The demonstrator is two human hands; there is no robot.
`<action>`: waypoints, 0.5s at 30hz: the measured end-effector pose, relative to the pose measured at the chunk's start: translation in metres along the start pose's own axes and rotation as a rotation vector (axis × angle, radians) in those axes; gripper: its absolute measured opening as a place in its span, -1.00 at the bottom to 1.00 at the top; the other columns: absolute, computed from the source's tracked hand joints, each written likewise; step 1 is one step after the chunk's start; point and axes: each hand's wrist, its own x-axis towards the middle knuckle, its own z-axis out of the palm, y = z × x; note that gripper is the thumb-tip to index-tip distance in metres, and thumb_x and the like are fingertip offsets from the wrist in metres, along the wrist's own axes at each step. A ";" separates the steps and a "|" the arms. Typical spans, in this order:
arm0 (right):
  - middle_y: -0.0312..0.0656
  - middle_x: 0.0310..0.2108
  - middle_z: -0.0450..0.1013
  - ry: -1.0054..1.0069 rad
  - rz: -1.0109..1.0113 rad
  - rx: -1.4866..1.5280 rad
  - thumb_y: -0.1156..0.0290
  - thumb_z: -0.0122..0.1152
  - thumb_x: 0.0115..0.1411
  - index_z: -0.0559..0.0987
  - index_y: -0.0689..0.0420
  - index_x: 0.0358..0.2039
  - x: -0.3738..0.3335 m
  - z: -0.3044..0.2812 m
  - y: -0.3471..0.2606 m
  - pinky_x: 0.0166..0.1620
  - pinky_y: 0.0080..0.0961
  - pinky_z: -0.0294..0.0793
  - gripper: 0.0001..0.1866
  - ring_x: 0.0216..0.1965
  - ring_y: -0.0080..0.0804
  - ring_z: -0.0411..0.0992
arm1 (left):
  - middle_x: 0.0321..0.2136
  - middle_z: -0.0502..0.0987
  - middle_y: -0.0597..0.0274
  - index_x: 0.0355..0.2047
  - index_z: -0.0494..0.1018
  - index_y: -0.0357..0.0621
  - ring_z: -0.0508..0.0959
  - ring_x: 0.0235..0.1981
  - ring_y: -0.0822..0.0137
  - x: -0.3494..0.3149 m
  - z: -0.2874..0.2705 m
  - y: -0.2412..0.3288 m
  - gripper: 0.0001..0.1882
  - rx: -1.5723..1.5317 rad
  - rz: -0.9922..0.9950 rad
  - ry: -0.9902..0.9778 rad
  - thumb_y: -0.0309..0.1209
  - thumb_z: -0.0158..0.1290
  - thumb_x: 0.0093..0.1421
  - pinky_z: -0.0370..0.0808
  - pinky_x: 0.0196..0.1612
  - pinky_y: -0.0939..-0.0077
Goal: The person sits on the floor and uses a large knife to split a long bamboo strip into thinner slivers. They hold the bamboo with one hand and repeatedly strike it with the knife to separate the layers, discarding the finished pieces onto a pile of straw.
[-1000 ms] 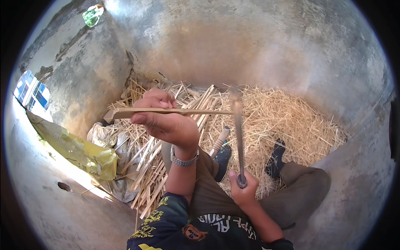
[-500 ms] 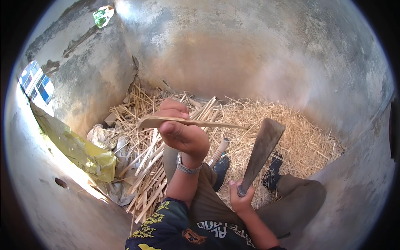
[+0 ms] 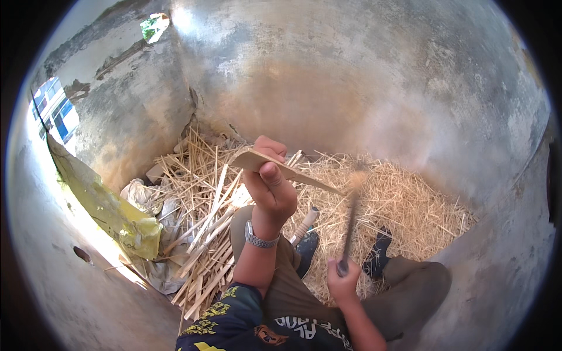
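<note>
Thumb and fingers of my left grip [image 3: 272, 186] pinch a pale, flat strip [image 3: 288, 170] near its broad end, while my right grip [image 3: 344, 279] is wrapped round the near end of a long dark blade [image 3: 350, 228]. From my remote post, I see the strip held in the air over the left part of the straw heap [image 3: 415, 205], its narrow end slanting down. The blade rises over the heap's near side, its upper part blurred close to that narrow end; I cannot tell whether they touch. Left of the heap lies a pile of split slats [image 3: 206, 257].

To shave the strip well, I judge that the left grip should anchor it against rolling, with the thumb well clear of the edge. Long, shallow strokes running off the narrow end seem safer than steep chops, which could split the grain. The feet [image 3: 306, 253] at the heap's near side sit low beside the blade, so strokes should finish clear of them.

As for writing, the shirt [image 3: 234, 316], nearer me than the heap, bears pale lettering [image 3: 293, 323] and an orange emblem [image 3: 270, 335]; I make out no label elsewhere.
</note>
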 end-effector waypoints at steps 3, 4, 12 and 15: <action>-0.29 -0.77 0.17 -0.123 0.062 -0.241 0.43 0.32 0.18 0.34 0.20 -0.64 0.011 -0.001 -0.011 -0.56 -0.44 0.15 -0.64 -0.67 -0.61 0.13 | -0.45 0.29 0.20 -0.31 0.22 -0.15 0.24 -0.46 0.43 -0.003 0.000 -0.002 -0.60 -0.003 0.015 0.002 -0.10 -0.36 0.53 0.22 -0.39 0.51; -0.29 -0.76 0.17 -0.116 0.066 -0.242 0.43 0.31 0.18 0.34 0.20 -0.64 0.009 -0.001 -0.017 -0.56 -0.44 0.15 -0.64 -0.67 -0.61 0.13 | -0.45 0.29 0.20 -0.31 0.22 -0.16 0.24 -0.46 0.43 -0.001 -0.003 -0.001 -0.60 -0.001 0.005 -0.005 -0.10 -0.35 0.53 0.22 -0.38 0.51; -0.25 -0.76 0.23 -0.014 -0.038 -0.030 0.43 0.30 0.17 0.33 0.22 -0.64 -0.003 0.001 -0.009 -0.54 -0.43 0.22 -0.65 -0.67 -0.58 0.18 | -0.37 0.41 0.06 -0.29 0.26 -0.25 0.36 -0.42 0.38 -0.002 -0.006 -0.007 -0.66 0.012 -0.025 -0.028 -0.23 -0.30 0.52 0.31 -0.31 0.49; -0.25 -0.76 0.21 -0.092 0.019 -0.170 0.41 0.32 0.16 0.33 0.21 -0.64 0.007 0.003 -0.010 -0.56 -0.40 0.21 -0.63 -0.68 -0.58 0.18 | -0.36 0.43 0.05 -0.30 0.27 -0.25 0.38 -0.40 0.37 0.000 -0.005 -0.005 -0.66 0.034 -0.026 -0.037 -0.24 -0.29 0.52 0.33 -0.29 0.48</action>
